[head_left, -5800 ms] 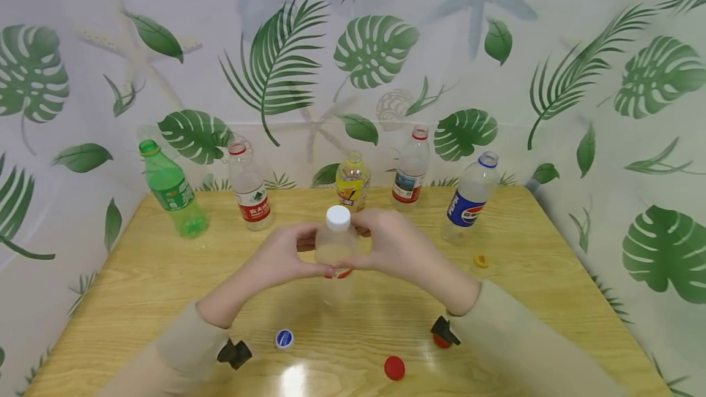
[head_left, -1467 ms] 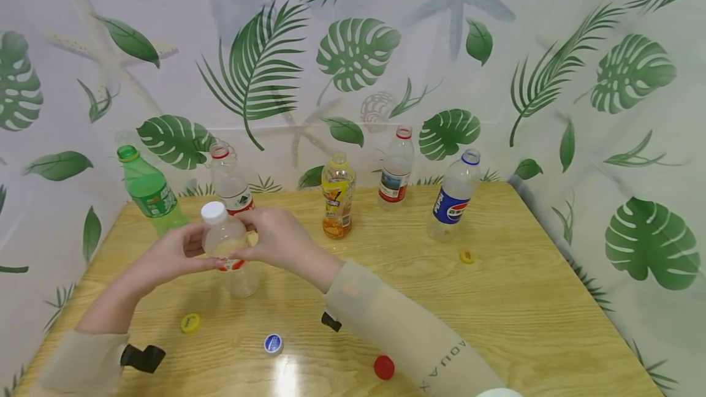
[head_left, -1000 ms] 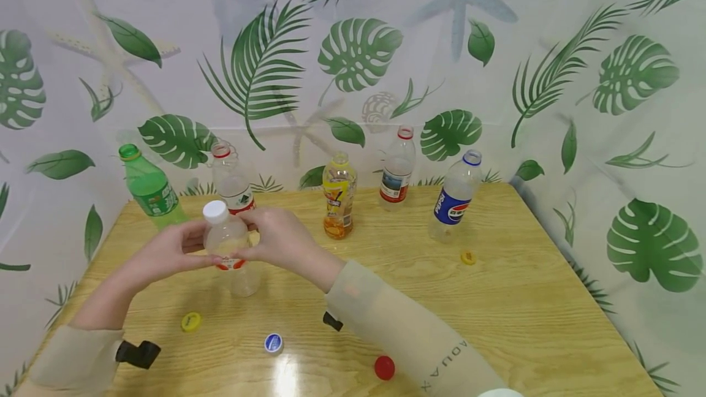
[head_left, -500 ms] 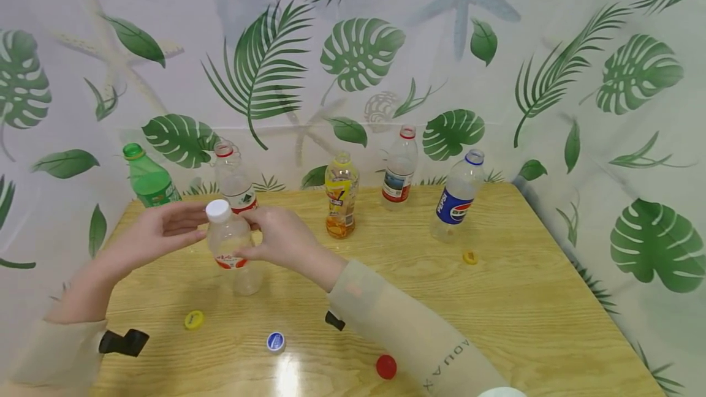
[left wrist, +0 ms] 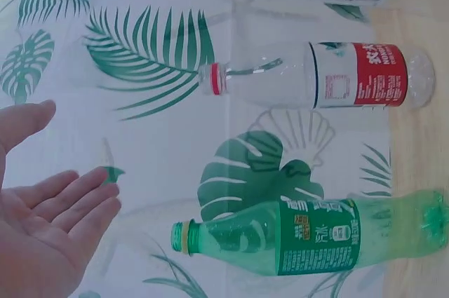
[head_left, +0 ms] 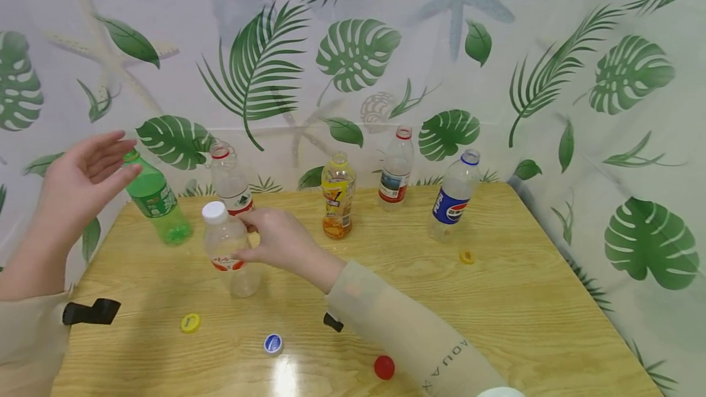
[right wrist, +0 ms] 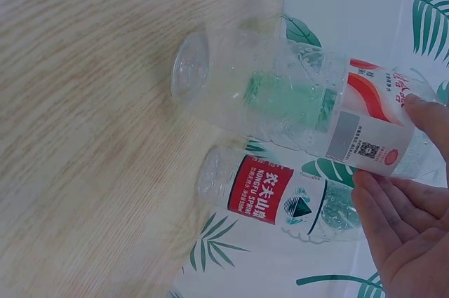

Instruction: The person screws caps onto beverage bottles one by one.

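Observation:
My right hand [head_left: 287,241] holds a clear plastic bottle [head_left: 226,242] with a white cap and a red-and-white label, thumb on the front and fingers behind. The bottle is upright at the table's left; I cannot tell if its base touches the wood. In the right wrist view the thumb and fingers grip the bottle [right wrist: 302,105] at its label. My left hand [head_left: 83,192] is raised at the left, fingers loosely extended and holding nothing, in front of the neck of a green bottle [head_left: 157,198]. The left wrist view shows this hand [left wrist: 56,221] apart from the green bottle [left wrist: 316,238].
Uncapped bottles stand along the back: a red-labelled water bottle [head_left: 231,179], a yellow-labelled drink bottle [head_left: 338,198], another water bottle [head_left: 396,170] and a Pepsi bottle [head_left: 455,198]. Loose caps on the table [head_left: 524,317] are yellow [head_left: 190,323], blue [head_left: 273,344], red [head_left: 384,367] and orange-yellow [head_left: 467,257].
The white-capped bottle went from mid-table to the left in both hands, then stayed put. My left hand has let go of it and moved up and left; my right hand keeps its grip.

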Demonstrator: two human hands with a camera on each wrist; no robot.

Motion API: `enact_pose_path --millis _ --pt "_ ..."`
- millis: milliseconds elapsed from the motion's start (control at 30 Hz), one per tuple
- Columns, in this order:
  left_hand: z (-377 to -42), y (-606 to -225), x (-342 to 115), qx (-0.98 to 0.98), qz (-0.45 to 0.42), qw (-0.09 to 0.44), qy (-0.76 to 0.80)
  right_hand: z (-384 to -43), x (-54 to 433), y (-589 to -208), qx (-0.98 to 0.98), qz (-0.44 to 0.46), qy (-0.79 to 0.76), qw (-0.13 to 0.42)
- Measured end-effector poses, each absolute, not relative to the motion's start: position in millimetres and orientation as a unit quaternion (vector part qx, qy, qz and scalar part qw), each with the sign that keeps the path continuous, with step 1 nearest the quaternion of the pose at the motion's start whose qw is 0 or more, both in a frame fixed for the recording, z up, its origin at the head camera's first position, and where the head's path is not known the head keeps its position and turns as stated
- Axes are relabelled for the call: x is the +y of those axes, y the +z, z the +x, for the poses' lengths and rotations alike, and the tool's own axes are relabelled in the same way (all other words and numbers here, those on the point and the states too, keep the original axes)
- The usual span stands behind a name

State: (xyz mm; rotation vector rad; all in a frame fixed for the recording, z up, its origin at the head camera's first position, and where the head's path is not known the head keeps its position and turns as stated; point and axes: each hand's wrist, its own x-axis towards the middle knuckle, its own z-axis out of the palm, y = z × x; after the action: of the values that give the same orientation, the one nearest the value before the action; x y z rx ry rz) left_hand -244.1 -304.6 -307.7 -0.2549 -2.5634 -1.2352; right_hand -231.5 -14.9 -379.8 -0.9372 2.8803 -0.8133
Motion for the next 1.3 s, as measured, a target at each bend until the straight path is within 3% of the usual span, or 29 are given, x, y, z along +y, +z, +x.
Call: enact_pose_path --millis 133,300,867,1300 --pt "-250 -306 -311 -0.879 -0.043 0.169 -0.443 -232 -16 -380 0.918 -0.300 -0.260 0.005" --pt "-261 -313 -319 -0.874 0.005 0.162 -0.458 -232 -16 -381 0.918 -0.301 -0.260 0.000" --pt "-289 -365 -340 -0.885 0.046 0.029 -0.462 -230 -15 -382 0.919 -0.308 -0.247 -0.008" --pt "-302 -387 -332 -0.874 0.040 0.005 -0.485 -230 -14 -383 0.917 -0.313 -0.246 -0.011"
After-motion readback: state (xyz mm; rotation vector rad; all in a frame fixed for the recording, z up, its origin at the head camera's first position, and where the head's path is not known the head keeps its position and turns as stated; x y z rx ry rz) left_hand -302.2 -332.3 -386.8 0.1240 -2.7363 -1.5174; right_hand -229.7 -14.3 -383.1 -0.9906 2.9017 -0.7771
